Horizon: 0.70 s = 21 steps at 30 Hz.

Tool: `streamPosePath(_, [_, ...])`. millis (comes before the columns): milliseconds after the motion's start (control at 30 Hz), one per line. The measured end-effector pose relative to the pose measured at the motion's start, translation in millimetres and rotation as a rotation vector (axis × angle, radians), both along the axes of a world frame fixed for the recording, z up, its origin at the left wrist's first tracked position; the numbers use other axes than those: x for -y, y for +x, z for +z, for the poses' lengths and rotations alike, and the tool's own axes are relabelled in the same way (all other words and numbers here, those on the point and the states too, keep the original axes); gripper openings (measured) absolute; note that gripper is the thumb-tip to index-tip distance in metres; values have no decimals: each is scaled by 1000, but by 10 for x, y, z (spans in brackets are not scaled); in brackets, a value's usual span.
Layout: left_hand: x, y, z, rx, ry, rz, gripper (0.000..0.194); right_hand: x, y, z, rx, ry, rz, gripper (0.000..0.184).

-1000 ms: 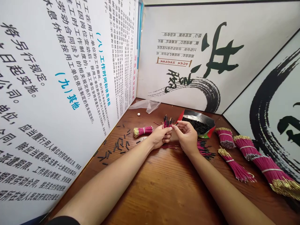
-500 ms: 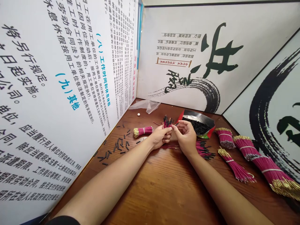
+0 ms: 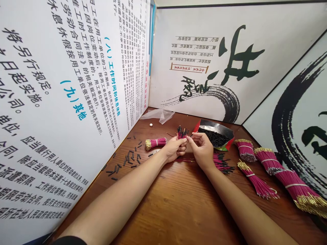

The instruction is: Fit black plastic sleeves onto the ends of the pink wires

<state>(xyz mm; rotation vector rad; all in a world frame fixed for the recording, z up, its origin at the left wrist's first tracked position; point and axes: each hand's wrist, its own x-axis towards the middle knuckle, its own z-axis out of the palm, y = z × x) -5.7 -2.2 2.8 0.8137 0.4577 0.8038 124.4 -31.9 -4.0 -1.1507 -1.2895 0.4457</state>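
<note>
My left hand (image 3: 175, 149) is closed around a bundle of magenta wires (image 3: 182, 132), whose upper ends carry black sleeves. Right beside the bundle, my right hand (image 3: 203, 147) is pinched, thumb and fingertips together. What lies between those fingertips is too small to make out. Below and right of my right hand lies a spread of magenta wires with black sleeves (image 3: 223, 163). Behind it stands an open box (image 3: 232, 139) filled with loose black sleeves (image 3: 213, 136). A tied bundle of magenta wires with gold ends (image 3: 156, 143) rests left of my left hand.
Loose black sleeves (image 3: 131, 157) are scattered on the brown wooden table (image 3: 163, 207) at left. Tied wire bundles (image 3: 288, 177) lie along the right side. A clear plastic bag (image 3: 163, 115) lies at the back. Printed panels (image 3: 194, 20) enclose the table.
My right hand has shifted very slightly, and the dark bit seen by its fingertips earlier shows less now. My left hand and the wire bundle stay practically in place.
</note>
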Motion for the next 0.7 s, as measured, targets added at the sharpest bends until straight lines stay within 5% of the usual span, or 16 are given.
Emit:
streamPosePath(333, [-3, 3, -6, 27, -29, -5, 30, 2, 11, 1, 43, -12, 6, 31])
streamPosePath(467, [-13, -8, -16, 49, -67, -27, 24, -59, 248, 104, 165, -1, -153, 27])
streamPosePath(600, [-29, -18, -18, 61, -107, -38, 18, -103, 565, 183, 676, -210, -462, 26])
streamPosePath(700, [-43, -25, -10, 59, -149, -59, 11, -100, 672, 139, 1002, -436, -468, 30])
